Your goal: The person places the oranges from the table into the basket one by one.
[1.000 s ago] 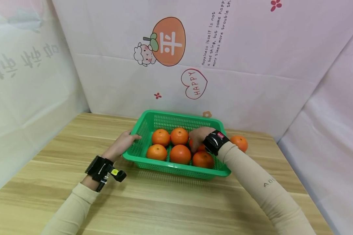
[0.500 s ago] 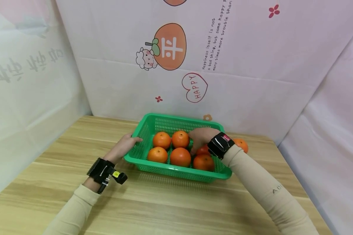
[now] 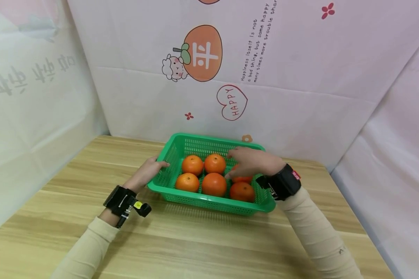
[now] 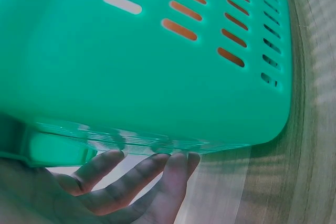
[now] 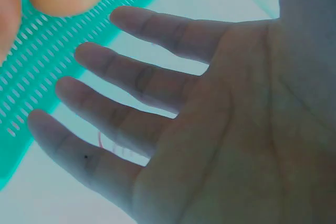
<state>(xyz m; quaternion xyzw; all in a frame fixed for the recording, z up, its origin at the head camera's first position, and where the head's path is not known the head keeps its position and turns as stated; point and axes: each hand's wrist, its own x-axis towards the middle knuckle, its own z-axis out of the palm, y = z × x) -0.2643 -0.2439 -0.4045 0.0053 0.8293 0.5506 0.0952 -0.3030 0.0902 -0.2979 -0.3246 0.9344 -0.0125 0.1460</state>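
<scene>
A green slotted plastic basket [image 3: 195, 197] holds several oranges [image 3: 214, 185] in two rows. At its left end my left hand [image 3: 146, 173] grips the rim, thumb over the edge; the left wrist view shows those fingers [image 4: 118, 187] against the outer wall. Over the right part of the basket, my right hand [image 3: 253, 161] hovers with nothing in it. Its fingers [image 5: 113, 116] are spread and nearly straight in the right wrist view. Below that hand, one orange [image 3: 242, 179] is partly covered, and another orange [image 3: 242, 192] sits in front of it.
The basket stands on a light wooden table [image 3: 181, 244], near its back edge. A white printed cloth [image 3: 143, 97] rises behind it, with more white cloth on both sides.
My right hand has lifted off the oranges and opened, its wrist swinging right. The orange on the table beyond the basket's right end is now hidden behind it. The left hand keeps its grip.
</scene>
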